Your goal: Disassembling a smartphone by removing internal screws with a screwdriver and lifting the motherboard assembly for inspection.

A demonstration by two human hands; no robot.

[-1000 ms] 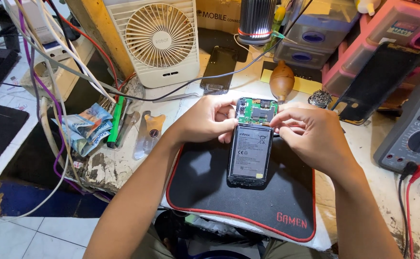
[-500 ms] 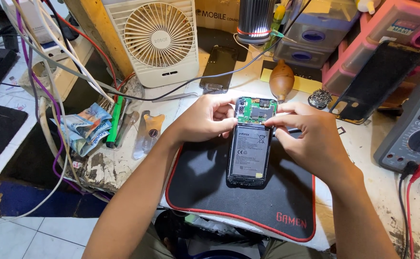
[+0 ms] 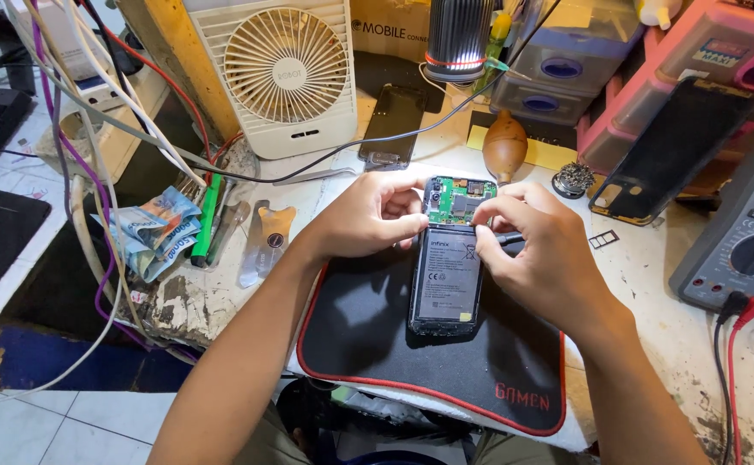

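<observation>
Over on the left there's folded cash [image 3: 149, 232] and a green-handled tool [image 3: 208, 220] on the bench [image 3: 652, 284]. The left hand [image 3: 368, 215] has its fingers curled, pressed on the opened phone's [image 3: 446, 275] left edge. The phone lies back-up on a black mat [image 3: 351, 336], green board exposed up top. The right hand [image 3: 536, 250] pinches a thin dark tool [image 3: 508, 238] at the board. A multimeter [image 3: 743, 245] sits far right.

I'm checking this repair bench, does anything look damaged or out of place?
The phone on the black mat lies opened, back cover off, green board exposed between both hands' fingers. The bench edge looks chipped and stained.
</observation>
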